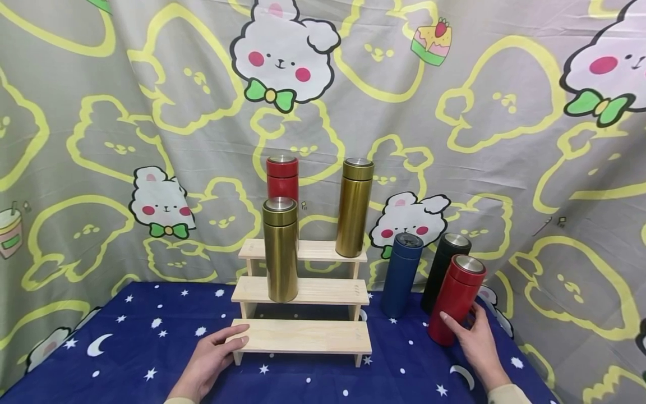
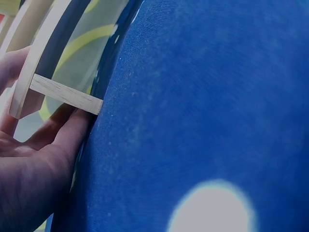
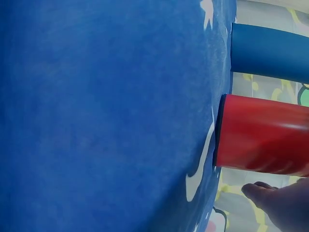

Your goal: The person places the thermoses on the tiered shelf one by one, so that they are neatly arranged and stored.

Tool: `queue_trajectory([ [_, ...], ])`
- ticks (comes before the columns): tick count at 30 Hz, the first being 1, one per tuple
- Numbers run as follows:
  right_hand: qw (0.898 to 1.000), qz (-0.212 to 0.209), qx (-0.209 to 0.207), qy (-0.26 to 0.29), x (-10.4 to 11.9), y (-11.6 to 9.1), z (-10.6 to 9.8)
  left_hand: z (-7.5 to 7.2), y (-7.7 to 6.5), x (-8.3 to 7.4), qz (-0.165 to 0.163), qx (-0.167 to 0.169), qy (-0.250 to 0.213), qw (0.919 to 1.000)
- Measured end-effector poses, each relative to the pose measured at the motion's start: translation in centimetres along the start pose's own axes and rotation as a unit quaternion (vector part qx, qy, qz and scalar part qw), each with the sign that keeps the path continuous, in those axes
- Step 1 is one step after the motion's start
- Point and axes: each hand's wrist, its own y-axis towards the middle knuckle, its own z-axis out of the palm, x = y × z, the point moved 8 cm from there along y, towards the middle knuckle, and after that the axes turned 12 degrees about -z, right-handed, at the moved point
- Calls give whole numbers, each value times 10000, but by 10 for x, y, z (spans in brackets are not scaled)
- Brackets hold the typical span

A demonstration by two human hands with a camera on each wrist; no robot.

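Note:
My left hand (image 1: pixel 212 359) holds the left end of the lowest step of a three-step wooden display stand (image 1: pixel 303 336). The left wrist view shows its fingers (image 2: pixel 72 128) behind the stand's leg. At the right, my right hand (image 1: pixel 476 339) grips a red thermos (image 1: pixel 456 300) low down, thumb across its front and the other fingers partly hidden behind it. In the right wrist view, the base of this thermos is at the cloth. A gold thermos (image 1: pixel 281 252) stands on the middle step; another gold thermos (image 1: pixel 355 207) and a red thermos (image 1: pixel 282 174) are on the top step.
Close behind the gripped thermos stand a black thermos (image 1: pixel 439 275) and, farther left, a blue thermos (image 1: pixel 401 275). A dark blue cloth (image 1: pixel 151 342) with moons and stars covers the table. A patterned grey curtain (image 1: pixel 212 151) hangs behind everything.

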Motion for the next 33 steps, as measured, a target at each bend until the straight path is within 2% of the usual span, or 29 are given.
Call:
queue_trajectory([
  [9,9996,75,-177,-211,0,-2,-2,0,0,0,57,40,15,10000],
  [16,9993,183,-68,-307,3,-2,-3,0,1,1,112,73,24,9999],
  [27,9992,-97,356,-171,32,-8,7,-1,1,0,35,16,45,10000],
  [33,9984,-213,458,-241,46,-10,14,-1,2,1,51,56,8,10000],
])
